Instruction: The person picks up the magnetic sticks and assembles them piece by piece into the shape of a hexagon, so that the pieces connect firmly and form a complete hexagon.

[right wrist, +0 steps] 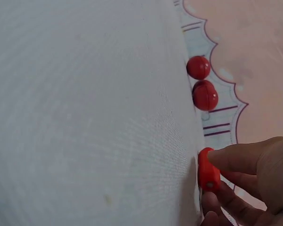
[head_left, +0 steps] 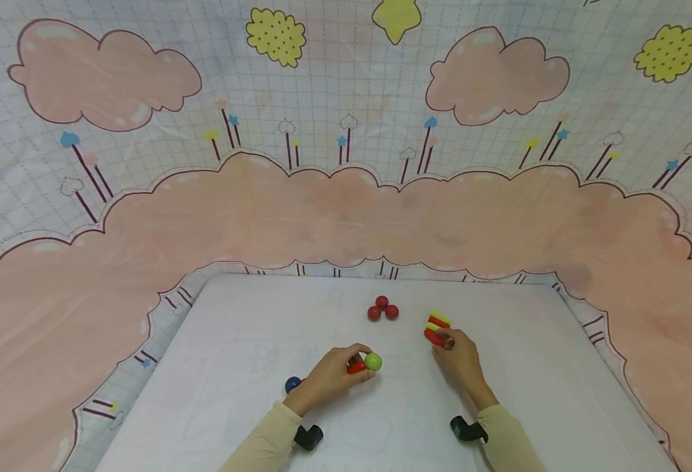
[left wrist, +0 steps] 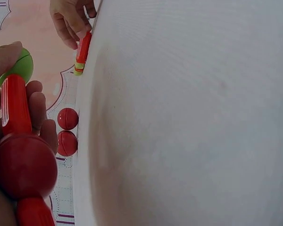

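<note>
My left hand [head_left: 327, 377] grips a chain of balls and rods. At its far end is a green ball [left wrist: 24, 67], joined to a red rod [left wrist: 16, 101], then a dark red ball [left wrist: 26, 165] and another red rod [left wrist: 35, 213]. Past my left wrist a blue ball [head_left: 293, 384] shows, partly covered by the arm. My right hand [head_left: 464, 360] pinches a red rod [right wrist: 209, 170] between thumb and fingers, low at the tabletop. This rod is the nearest in a row of red rods and yellow rods [head_left: 440, 317] lying side by side.
Three red balls [head_left: 374, 313] sit grouped on the white table [head_left: 275, 314], left of the rod row. A patterned cloth [head_left: 334, 216] with pink clouds hangs behind the table's far edge. Black wrist cameras [head_left: 308, 438] are on both wrists.
</note>
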Demonstrator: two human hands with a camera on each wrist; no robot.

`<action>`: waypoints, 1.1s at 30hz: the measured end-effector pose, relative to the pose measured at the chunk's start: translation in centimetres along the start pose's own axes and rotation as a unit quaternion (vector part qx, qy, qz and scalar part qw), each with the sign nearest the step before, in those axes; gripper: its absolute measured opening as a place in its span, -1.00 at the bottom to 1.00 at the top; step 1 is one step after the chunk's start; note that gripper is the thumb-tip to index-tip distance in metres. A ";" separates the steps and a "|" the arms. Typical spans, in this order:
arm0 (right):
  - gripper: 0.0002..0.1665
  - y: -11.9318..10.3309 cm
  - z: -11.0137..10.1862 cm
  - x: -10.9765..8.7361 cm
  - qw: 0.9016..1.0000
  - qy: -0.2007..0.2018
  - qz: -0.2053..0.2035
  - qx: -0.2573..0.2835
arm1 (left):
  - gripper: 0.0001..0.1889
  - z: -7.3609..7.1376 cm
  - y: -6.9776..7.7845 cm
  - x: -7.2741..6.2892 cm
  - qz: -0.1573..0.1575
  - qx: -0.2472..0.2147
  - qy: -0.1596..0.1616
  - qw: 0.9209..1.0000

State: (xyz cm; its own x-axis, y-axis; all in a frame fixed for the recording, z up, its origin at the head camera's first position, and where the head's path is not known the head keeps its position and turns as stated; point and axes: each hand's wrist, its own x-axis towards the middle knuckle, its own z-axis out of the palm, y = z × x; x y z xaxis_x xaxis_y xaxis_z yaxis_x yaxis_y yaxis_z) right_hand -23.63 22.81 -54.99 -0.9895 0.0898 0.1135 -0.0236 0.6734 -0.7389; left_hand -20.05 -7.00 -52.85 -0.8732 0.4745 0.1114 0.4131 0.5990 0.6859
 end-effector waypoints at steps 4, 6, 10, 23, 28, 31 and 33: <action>-0.66 0.0 0.0 -0.1 1.000 -0.011 0.005 -0.013 | -0.59 0.0 0.0 -0.1 -0.001 -0.001 -0.001 1.000; -0.69 0.0 0.1 -0.1 1.000 -0.014 0.008 -0.015 | -0.59 0.0 0.0 -0.1 -0.001 -0.002 -0.002 1.000; -0.74 -0.3 0.1 -0.2 1.000 -0.022 0.019 -0.010 | -0.59 0.0 -0.2 -0.1 -0.001 0.001 -0.003 1.000; -0.75 -2.8 -0.8 -1.1 0.999 -0.044 -0.018 0.015 | -0.58 0.0 -0.1 -0.2 -0.011 0.006 -0.001 1.000; -0.74 -3.7 -1.1 -1.6 0.998 -0.042 -0.041 0.013 | -0.58 -0.1 -0.1 -0.2 -0.009 0.005 -0.001 1.000; -0.74 -4.3 -1.3 -1.8 0.998 -0.039 -0.048 0.014 | -0.58 -0.1 0.0 -0.3 -0.007 0.004 -0.002 1.000; -0.74 -4.7 -1.4 -2.0 0.998 -0.038 -0.050 0.017 | -0.58 -0.2 0.0 -0.2 -0.005 0.003 -0.002 1.000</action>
State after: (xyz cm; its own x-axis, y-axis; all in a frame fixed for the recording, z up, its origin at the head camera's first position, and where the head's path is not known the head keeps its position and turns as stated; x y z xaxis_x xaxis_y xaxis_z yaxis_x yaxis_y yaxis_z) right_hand -21.36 20.48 -50.83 -0.9899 -0.0332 0.1377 -0.1261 0.6503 -0.7492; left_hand -19.88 -7.22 -52.77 -0.8766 0.4705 0.1015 0.4053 0.6078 0.6829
